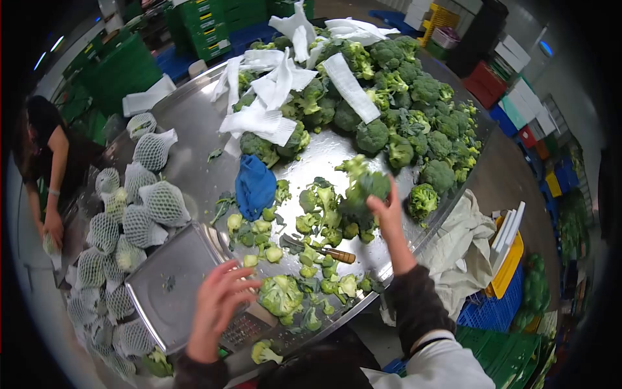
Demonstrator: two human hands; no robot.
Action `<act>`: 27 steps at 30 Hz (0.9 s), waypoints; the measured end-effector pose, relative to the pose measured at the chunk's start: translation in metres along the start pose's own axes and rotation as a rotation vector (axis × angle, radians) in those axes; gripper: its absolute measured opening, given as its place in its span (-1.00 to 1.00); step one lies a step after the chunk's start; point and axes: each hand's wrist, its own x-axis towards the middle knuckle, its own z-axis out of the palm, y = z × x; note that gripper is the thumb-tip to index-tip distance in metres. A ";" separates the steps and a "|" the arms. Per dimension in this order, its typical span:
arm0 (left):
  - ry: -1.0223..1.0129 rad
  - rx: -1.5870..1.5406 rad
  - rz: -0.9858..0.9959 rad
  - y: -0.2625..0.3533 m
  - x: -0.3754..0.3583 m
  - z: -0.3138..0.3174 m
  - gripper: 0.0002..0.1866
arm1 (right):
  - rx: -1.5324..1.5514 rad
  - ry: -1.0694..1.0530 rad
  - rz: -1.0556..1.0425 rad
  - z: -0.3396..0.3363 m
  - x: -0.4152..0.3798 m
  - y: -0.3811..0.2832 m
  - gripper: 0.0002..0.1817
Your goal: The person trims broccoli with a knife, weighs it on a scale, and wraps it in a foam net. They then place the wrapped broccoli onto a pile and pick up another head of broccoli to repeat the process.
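My right hand (388, 212) grips a broccoli head (366, 193), slightly blurred, above the trimmings on the steel table (194, 136). My left hand (222, 299) is open and holds nothing, its fingers spread between a steel weighing tray (165, 285) and another broccoli head (280, 295) that lies florets down, its cut underside facing up. A knife (334, 253) with a wooden handle rests among cut stalk pieces (312, 260) in front of my hands. A crumpled blue cloth (254, 187) lies farther back.
A large heap of broccoli (414, 97) fills the back right, with white foam net sleeves (272, 91) on top. Netted broccoli heads (139, 223) line the left side, where another person (55, 155) stands. Green crates (499, 353) and a blue basket (495, 301) stand at right.
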 end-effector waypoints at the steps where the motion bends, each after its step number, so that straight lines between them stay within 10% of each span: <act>1: -0.076 -0.160 -0.012 -0.021 0.013 0.021 -0.42 | 0.120 -0.120 0.007 0.014 -0.023 -0.005 0.04; 3: -0.215 -0.461 -0.055 -0.049 0.029 0.058 -0.36 | 0.227 -0.359 -0.120 0.048 -0.068 -0.016 -0.01; 8: 0.264 -0.634 0.038 -0.063 0.013 0.028 -0.36 | -0.481 -0.889 -0.522 0.076 -0.089 -0.045 -0.11; 13: 0.800 0.450 0.658 -0.008 -0.038 -0.029 -0.31 | -0.224 -0.372 -0.279 0.084 0.032 0.021 -0.51; 17: 1.181 1.233 0.787 0.021 -0.072 -0.061 -0.33 | 0.077 -0.444 0.172 0.135 0.106 0.014 -0.41; 22: 1.469 1.129 0.822 0.037 -0.109 -0.088 -0.34 | 0.170 -0.527 0.209 0.175 0.139 0.016 -0.37; 27: 1.532 1.195 0.740 0.033 -0.116 -0.106 -0.31 | -0.044 -0.225 -0.240 0.146 0.113 0.007 -0.62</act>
